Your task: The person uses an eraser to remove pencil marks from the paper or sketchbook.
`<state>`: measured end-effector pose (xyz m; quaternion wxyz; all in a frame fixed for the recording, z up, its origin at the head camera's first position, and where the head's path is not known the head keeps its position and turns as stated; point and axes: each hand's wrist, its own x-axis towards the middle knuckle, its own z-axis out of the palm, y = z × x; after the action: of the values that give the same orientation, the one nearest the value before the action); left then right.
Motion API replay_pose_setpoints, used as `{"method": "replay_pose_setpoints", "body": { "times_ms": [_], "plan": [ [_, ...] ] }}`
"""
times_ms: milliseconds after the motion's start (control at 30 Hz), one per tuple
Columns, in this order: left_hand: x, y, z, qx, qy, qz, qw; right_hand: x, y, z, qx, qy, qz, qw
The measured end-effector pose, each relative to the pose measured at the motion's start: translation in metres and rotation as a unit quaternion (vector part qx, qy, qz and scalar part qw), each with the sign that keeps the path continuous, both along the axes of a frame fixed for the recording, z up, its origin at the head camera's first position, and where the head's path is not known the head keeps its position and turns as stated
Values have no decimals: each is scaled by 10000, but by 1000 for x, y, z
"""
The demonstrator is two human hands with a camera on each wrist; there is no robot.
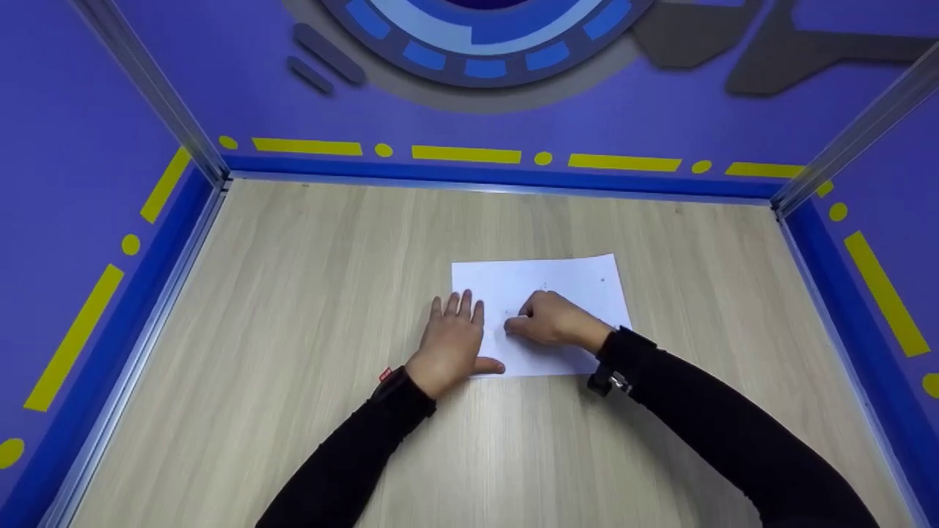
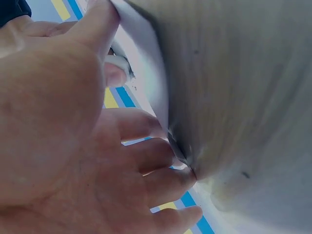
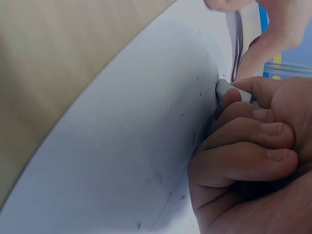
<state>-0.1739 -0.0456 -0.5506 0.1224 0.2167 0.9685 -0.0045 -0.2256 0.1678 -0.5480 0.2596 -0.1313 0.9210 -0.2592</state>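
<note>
A white sheet of paper (image 1: 499, 275) lies on the wooden table. My left hand (image 1: 449, 345) presses flat on its left side, fingers straight and spread, with the thumb near the front edge. Over the middle of the sheet, my right hand (image 1: 554, 320) pinches a small white eraser (image 3: 223, 87) between thumb and forefinger, its end at the paper. The other fingers are curled into the palm. Small dark crumbs (image 3: 194, 137) are scattered on the sheet around it. In the left wrist view the paper's edge (image 2: 151, 63) bows up off the table between thumb and fingers.
The light wooden table (image 1: 330, 293) spreads out on all sides of the sheet. A blue-purple back wall (image 1: 396, 121) with yellow marks stands behind it, with similar walls at left and right. Metal rails (image 1: 499, 188) run along the table's edges.
</note>
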Motion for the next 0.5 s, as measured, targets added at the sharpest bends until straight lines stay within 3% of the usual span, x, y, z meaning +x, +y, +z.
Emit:
{"method": "replay_pose_setpoints", "body": {
  "times_ms": [500],
  "plan": [
    [1,-1,-1,114,6,29,9999,8,48,5,193,122,-349,9991]
  ]
}}
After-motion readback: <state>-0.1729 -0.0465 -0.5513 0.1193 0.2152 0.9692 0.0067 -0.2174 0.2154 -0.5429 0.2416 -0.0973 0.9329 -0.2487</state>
